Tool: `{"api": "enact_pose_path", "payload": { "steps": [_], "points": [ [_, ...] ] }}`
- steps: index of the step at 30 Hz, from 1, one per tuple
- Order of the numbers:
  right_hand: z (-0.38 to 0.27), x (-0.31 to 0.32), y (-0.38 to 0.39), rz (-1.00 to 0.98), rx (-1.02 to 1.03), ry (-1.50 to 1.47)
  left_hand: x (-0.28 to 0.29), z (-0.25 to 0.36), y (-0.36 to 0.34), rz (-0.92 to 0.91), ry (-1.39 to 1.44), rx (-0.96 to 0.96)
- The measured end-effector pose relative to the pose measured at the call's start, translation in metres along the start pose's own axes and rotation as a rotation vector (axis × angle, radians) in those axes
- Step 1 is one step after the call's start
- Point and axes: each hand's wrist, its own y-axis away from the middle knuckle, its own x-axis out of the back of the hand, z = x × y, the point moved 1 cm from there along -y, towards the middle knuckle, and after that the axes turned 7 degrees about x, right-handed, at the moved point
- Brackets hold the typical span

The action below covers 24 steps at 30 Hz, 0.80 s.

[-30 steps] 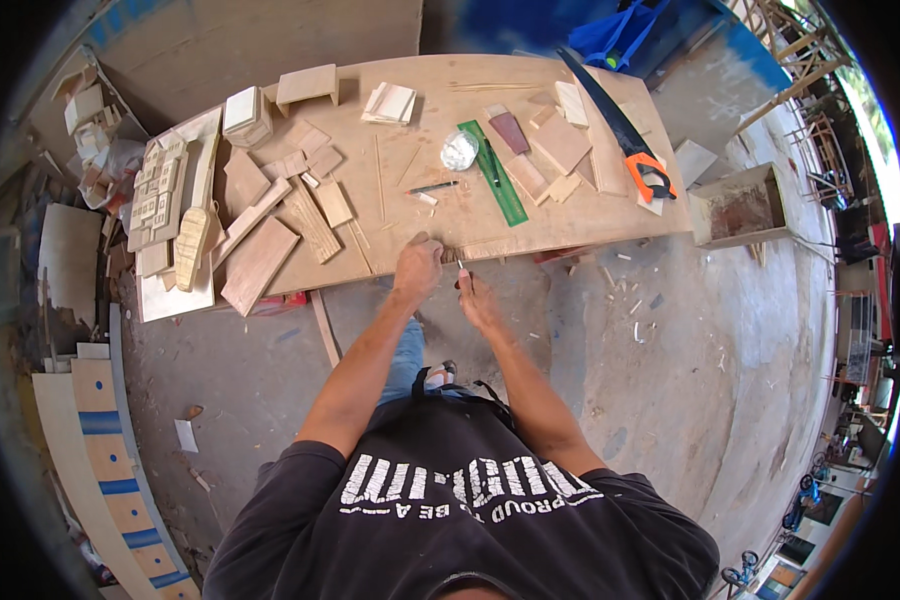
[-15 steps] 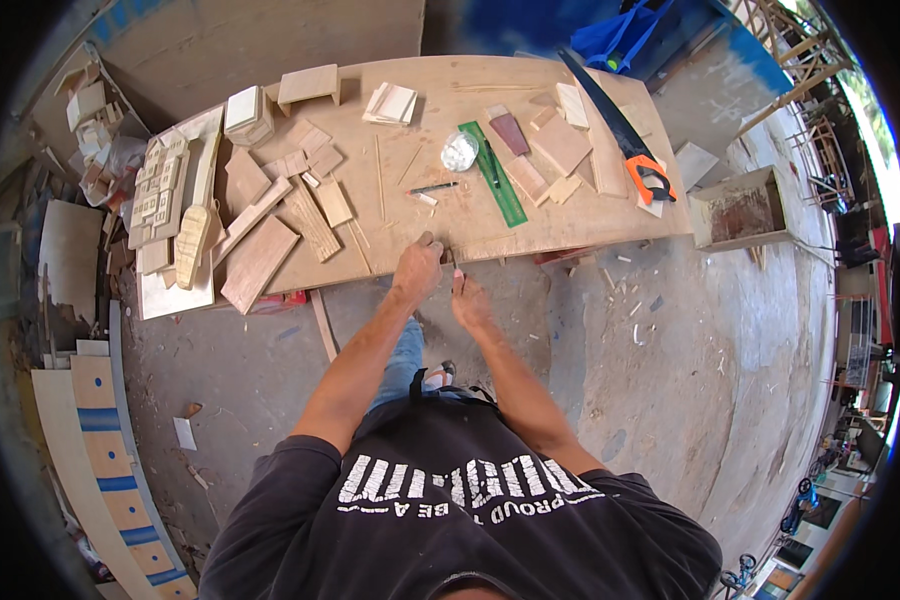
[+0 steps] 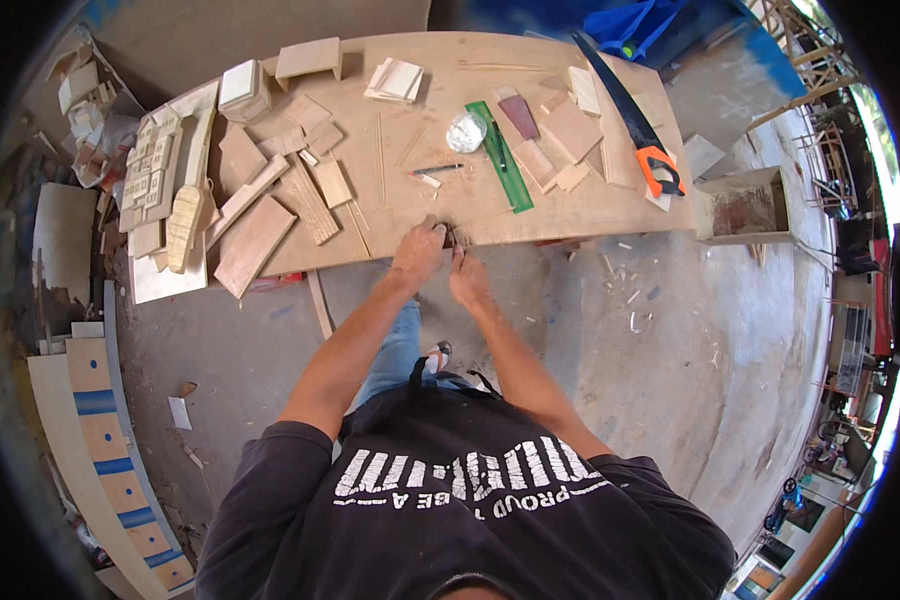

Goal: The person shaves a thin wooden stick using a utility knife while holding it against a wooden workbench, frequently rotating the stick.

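My left hand (image 3: pixel 420 252) is closed at the near edge of the plywood table (image 3: pixel 390 215), its fingertips over the board. Just right of it and slightly nearer me, my right hand (image 3: pixel 468 276) is closed too, in a pinch. A small dark thing shows between the two hands, too small to name. Beyond them lie a pencil (image 3: pixel 437 168) and a small white block (image 3: pixel 431 181). Farther off are a round white tub (image 3: pixel 466 132) and a green ruler (image 3: pixel 511 178) with a dark, thin tool on it.
Wood offcuts (image 3: pixel 255 245) and a model with small windows (image 3: pixel 150 175) crowd the table's left. At the right lie more wood pieces (image 3: pixel 570 130) and a handsaw (image 3: pixel 630 115) with an orange handle. A box-shaped bin (image 3: pixel 745 207) stands beyond the right end. Scraps litter the floor.
The view has shifted a little, so the table sits higher in the picture. My hands stay together at the table edge, both still closed.
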Motion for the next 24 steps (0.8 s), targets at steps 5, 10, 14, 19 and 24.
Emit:
{"api": "enact_pose_path", "payload": {
  "steps": [5, 10, 14, 19, 24],
  "points": [
    [-0.005, 0.002, 0.0, 0.056, -0.049, -0.003, 0.002, 0.008, -0.002, 0.04, -0.021, 0.034],
    [0.024, 0.004, -0.003, 0.024, 0.107, -0.129, 0.0, 0.005, 0.0, -0.011, 0.012, 0.03],
    [-0.001, 0.012, 0.028, -0.319, -0.298, -0.408, -0.001, -0.008, 0.025, 0.069, 0.068, 0.064],
    [0.016, -0.009, 0.028, -0.11, -0.279, -0.443, 0.003, 0.001, 0.023, 0.133, 0.064, 0.023],
    [-0.002, -0.016, 0.03, 0.026, -0.202, -0.225, 0.004, 0.001, 0.027, 0.176, 0.041, -0.004]
  ]
}}
